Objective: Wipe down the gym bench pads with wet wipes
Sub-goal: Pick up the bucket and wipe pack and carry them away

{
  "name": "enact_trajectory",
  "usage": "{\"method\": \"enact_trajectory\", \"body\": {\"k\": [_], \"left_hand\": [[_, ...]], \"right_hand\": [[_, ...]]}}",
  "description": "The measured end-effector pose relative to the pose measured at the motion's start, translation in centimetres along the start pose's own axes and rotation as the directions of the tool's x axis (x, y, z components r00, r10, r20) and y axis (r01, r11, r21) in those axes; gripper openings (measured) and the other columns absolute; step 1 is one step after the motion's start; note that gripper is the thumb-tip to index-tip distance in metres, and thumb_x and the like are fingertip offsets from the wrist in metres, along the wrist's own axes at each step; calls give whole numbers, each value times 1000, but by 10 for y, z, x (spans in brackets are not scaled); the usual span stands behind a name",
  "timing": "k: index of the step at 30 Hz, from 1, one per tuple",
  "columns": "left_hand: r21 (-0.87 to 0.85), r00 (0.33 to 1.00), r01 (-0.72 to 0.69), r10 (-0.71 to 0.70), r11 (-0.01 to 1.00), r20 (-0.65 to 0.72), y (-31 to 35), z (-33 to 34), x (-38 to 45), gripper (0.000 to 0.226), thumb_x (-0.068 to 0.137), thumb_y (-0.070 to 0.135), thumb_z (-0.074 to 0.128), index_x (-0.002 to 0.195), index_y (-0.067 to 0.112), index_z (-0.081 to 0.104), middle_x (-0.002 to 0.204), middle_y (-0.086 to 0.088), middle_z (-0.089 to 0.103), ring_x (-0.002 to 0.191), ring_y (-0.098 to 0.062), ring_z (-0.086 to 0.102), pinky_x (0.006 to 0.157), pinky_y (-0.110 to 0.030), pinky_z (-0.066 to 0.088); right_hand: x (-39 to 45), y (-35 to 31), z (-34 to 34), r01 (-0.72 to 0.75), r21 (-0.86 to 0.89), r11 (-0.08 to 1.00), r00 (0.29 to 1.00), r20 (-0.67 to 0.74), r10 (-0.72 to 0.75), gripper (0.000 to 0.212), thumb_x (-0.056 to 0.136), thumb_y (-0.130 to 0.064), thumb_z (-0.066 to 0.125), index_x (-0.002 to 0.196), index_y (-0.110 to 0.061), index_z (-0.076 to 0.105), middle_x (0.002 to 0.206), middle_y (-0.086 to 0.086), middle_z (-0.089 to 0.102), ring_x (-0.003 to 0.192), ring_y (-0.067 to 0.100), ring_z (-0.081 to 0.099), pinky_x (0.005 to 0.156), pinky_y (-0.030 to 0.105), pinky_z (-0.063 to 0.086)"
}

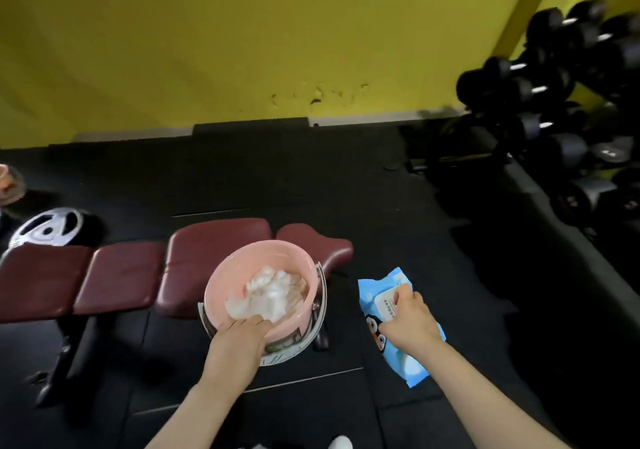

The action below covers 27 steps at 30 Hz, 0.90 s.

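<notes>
Head view, looking down: two bare forearms are entering from the near edge, one left of centre and one right of centre. No sleeve, watch or glove is showing on either arm as far as the wrist. The left hand [239, 337] and right hand [408, 324] are bare, ringless as far as can be told. Something white, blurred, is showing at the near edge.

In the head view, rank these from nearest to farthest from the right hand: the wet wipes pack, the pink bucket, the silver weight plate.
1. wet wipes pack: under the right hand.
2. pink bucket: to its left.
3. silver weight plate: far left, on the floor.
</notes>
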<state>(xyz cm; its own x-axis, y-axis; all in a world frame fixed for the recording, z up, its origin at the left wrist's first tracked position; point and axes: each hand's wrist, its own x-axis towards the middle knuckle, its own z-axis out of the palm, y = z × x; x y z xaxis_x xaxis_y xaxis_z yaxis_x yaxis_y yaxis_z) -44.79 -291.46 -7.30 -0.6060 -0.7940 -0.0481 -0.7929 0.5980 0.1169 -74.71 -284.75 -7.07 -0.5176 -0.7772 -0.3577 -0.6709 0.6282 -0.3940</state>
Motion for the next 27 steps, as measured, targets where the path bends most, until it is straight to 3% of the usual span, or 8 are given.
{"method": "enact_trajectory", "body": {"k": [7, 10, 13, 19, 27], "left_hand": [[-22, 981, -188, 189, 982, 54, 85, 0, 112, 44, 40, 0, 88, 61, 26, 61, 59, 12, 54, 47, -16, 53, 45, -22, 39], [-62, 965, -225, 231, 972, 121, 109, 14, 166, 33, 58, 1, 80, 72, 26, 65, 68, 11, 59, 58, -20, 59, 58, -28, 47], [-63, 954, -261, 267, 963, 136, 129, 29, 229, 28, 73, 2, 68, 81, 28, 64, 77, 10, 59, 71, -20, 59, 71, -30, 44], [-58, 920, -349, 353, 935, 170, 167, 29, 358, 44, 47, -1, 79, 63, 31, 54, 61, 13, 48, 55, -13, 49, 63, -21, 30], [-77, 921, -345, 353, 935, 164, 189, 13, 491, 39, 54, -4, 78, 67, 28, 60, 62, 13, 51, 57, -16, 51, 60, -28, 48]], "right_hand": [[41, 92, -54, -97, -7, 995, 989, -110, 95, 47, 76, -35, 73, 100, -22, 35, 101, -3, 39, 90, 16, 44, 69, 26, 42], [70, 121, -73, -147, -8, 989, 981, -126, 145, 47, 77, -36, 72, 103, -22, 36, 103, -3, 38, 93, 15, 43, 72, 26, 44], [107, 145, -92, -175, -36, 984, 973, -160, 168, 48, 79, -37, 71, 108, -20, 38, 105, -1, 40, 91, 15, 42, 74, 26, 47], [199, 174, -141, -227, -122, 966, 961, -188, 202, 52, 80, -42, 68, 116, -19, 38, 111, 0, 44, 91, 14, 44, 75, 25, 48], [324, 196, -208, -187, -257, 948, 968, -215, 132, 51, 80, -48, 63, 119, -24, 41, 111, 0, 41, 95, 17, 41, 84, 28, 41]]}}
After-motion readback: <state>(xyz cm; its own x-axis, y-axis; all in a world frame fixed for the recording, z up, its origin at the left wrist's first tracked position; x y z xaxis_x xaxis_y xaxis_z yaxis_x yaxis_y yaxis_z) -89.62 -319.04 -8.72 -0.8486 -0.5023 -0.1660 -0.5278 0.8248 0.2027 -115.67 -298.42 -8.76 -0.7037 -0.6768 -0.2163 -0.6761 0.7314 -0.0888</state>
